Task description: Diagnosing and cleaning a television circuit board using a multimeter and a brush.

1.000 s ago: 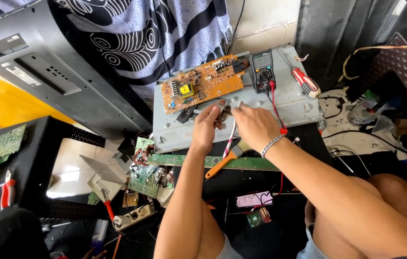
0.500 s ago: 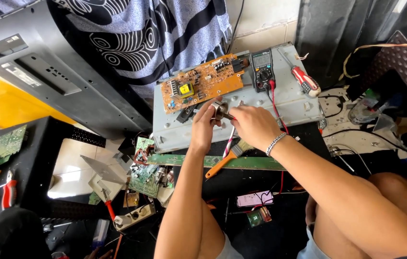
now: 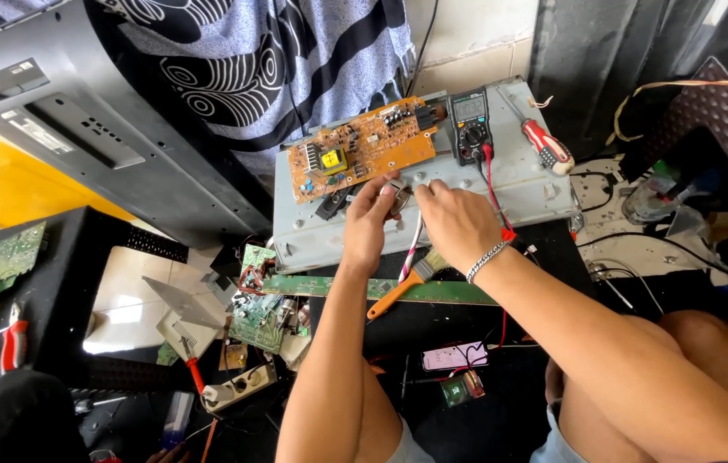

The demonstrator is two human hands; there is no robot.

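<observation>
Left hand (image 3: 370,225): pinching a small dark part (image 3: 398,194).
Right hand (image 3: 458,223): gripping the same part.
Edges: orange circuit board (image 3: 364,147) just above; multimeter (image 3: 470,125) near.

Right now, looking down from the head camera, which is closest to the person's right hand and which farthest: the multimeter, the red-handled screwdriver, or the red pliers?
Measured from the right hand:
1. Multimeter, just above the hand on the grey metal panel.
2. Red-handled screwdriver, up and to the right on the same panel.
3. Red pliers, far off at the left edge.
</observation>
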